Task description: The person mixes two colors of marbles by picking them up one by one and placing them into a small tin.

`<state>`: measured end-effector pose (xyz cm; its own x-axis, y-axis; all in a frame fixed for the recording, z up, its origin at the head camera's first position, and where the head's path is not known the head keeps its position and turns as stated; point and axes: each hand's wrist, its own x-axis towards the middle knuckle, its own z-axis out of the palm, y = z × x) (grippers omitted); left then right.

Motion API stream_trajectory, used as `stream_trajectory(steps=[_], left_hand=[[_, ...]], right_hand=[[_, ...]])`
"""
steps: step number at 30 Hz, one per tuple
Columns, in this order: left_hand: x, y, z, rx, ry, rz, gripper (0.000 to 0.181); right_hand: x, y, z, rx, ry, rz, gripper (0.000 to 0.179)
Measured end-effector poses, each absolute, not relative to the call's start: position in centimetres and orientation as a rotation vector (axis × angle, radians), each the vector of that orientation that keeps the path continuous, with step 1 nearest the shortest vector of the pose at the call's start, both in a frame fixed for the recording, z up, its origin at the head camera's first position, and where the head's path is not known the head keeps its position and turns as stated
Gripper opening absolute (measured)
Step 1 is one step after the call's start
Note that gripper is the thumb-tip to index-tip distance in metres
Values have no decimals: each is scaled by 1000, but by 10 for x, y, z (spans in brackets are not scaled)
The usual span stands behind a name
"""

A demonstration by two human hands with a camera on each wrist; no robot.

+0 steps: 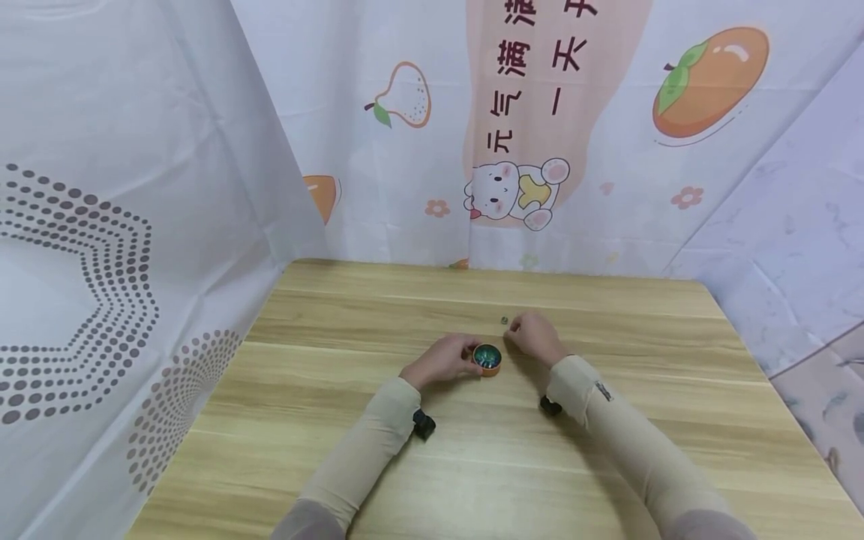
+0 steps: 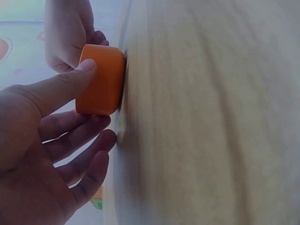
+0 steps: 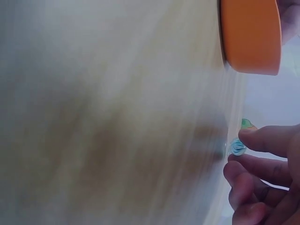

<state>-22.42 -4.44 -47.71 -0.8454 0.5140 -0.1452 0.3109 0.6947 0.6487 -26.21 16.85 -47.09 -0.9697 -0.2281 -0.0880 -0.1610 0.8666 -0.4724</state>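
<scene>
My left hand (image 1: 445, 358) grips a round orange container (image 1: 487, 367) on the wooden table, its thumb on one side and fingers on the other. Dark green, shiny contents (image 1: 487, 355) show at its open top. To the right of it, my right hand (image 1: 536, 337) is low over the table with fingers bent. Thumb and forefinger pinch a small clear glass marble (image 3: 237, 147) with a blue-green swirl, seen in the right wrist view. Just beyond those fingertips, another small greenish marble (image 1: 504, 320) lies on the table.
The wooden table (image 1: 378, 300) ends at the back against a white curtain (image 1: 398, 172) printed with fruit and a cartoon animal. More curtain (image 1: 135, 225) hangs at the left. A pale patterned cloth (image 1: 796, 225) borders the right side.
</scene>
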Motion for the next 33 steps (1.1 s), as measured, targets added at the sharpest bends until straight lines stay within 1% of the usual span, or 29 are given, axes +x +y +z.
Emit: stream_trajectory(steps=[13,19,29,33], left_hand=[[-226,-45,-480,647,2592,931,47],[-226,-45,-480,657,2601,914,46],[-225,-46,-481,697,2602,910,43],[-224,-46,-480,680,2592,923,41]], right_hand=[[-252,169,-465,-407,2921,-767,16],[-250,164,-463,-455,2921,-796,17],[-243,159,-460,-615,2924,-873,14],[-242,159,-459,-631,2887,-874,14]])
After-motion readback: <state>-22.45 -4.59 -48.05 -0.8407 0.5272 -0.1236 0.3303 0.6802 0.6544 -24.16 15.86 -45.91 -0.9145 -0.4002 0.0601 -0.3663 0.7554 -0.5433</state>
